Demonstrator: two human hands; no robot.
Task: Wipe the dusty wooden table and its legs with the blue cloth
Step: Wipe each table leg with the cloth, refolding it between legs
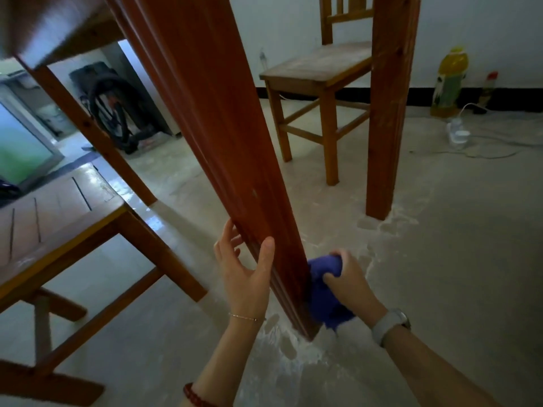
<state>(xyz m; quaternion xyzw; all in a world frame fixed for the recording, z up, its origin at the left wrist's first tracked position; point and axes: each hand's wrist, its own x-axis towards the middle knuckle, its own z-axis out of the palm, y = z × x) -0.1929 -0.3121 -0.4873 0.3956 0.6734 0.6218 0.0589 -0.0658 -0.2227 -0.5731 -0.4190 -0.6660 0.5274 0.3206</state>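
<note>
The floor [440,274] is seen pale and streaked with white dust, thickest around the feet of the table legs. The table [53,27] is viewed from below, only its underside and legs in frame. The near leg [223,136], red-brown and grooved, is slanted across the middle of the view, its foot planted in the dust just below both hands. A second leg [388,113] is seen standing well beyond the fingers, to the right. A chair [317,74] is placed behind it against the wall, and a bench [58,218] is seen off to the left of the left hand. A yellow bottle [449,80] is stood by the wall, far back on the right.

The near leg is held by the left hand [246,277]: the thumb is laid on the front face, the fingers [227,235] are spread loosely round the far edge, and the wood is gripped lightly between them. A thin bracelet is worn at that wrist.

The cloth [326,292], blue and bunched, is clutched in the right hand [349,280], the fingers curled tight over its top. It is pressed against the right face of the near leg, low down, just above the foot. A pale watch [389,326] is worn on that wrist.
</note>
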